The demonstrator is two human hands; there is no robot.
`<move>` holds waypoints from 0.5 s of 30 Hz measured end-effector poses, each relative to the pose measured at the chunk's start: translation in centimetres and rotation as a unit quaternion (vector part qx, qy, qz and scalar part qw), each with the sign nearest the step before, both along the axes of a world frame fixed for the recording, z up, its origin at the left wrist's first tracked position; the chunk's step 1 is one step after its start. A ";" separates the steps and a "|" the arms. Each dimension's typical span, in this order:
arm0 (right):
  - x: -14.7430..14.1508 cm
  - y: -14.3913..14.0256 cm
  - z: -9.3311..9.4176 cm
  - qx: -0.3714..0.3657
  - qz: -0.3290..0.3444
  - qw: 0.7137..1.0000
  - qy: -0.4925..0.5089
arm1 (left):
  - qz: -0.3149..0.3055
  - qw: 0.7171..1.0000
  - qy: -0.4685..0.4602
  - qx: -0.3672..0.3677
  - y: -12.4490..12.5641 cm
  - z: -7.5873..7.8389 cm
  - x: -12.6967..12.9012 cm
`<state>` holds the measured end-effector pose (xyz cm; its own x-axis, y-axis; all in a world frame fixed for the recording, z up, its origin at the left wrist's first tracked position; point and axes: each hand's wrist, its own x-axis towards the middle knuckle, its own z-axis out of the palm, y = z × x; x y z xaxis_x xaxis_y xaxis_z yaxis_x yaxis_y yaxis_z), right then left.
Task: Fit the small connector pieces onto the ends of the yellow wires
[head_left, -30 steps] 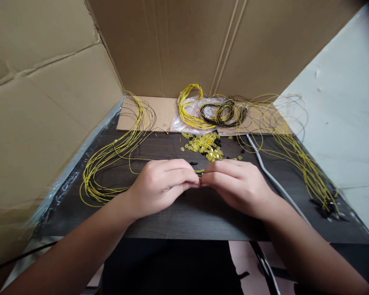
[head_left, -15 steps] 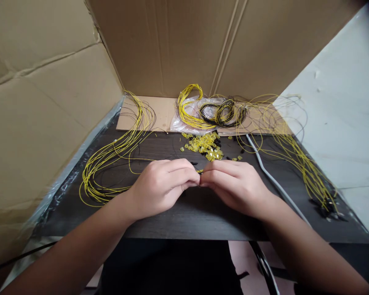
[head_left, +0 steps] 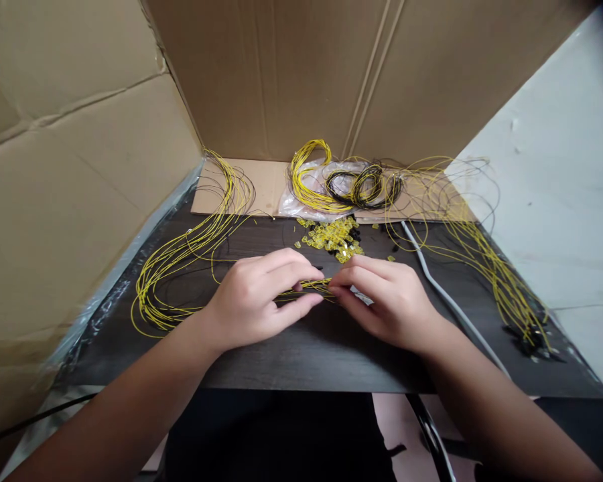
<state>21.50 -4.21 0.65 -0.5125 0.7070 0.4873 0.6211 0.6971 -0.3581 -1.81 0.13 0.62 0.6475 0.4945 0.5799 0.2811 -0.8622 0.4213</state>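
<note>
Setting: a dark wood-grain tabletop (head_left: 301, 348) walled in by cardboard sheets (head_left: 80, 167).
Wires: a thin bunch of yellow wires (head_left: 306, 288), lying level at the tabletop's middle, spanning both hands.
Left hand (head_left: 254, 301): grip closed on the bunch.
Right hand (head_left: 386, 301): fingertips pinched on its other end.
Behind: small yellow clips (head_left: 334, 237) heaped nearby.

Thin yellow wire strands (head_left: 306, 288): small bundle, lying roughly level just above dark bench, pinched at both ends between fingertips; middle stretch visible in gap, strands slightly splayed, ends hidden by fingers.
</note>
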 end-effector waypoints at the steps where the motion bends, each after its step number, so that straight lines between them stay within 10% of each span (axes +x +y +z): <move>1: 0.1 0.1 0.0 -0.006 -0.010 1.000 0.009 | 0.025 1.000 0.011 0.003 0.3 -0.2 -0.1; 6: 0.6 1.1 -0.4 -0.038 -0.072 0.994 0.075 | 0.139 0.979 0.149 0.023 2.1 -1.3 -0.4; 15: 0.2 2.0 -2.1 -0.125 -0.183 0.965 0.139 | 0.124 0.930 0.339 0.066 2.9 -0.2 3.6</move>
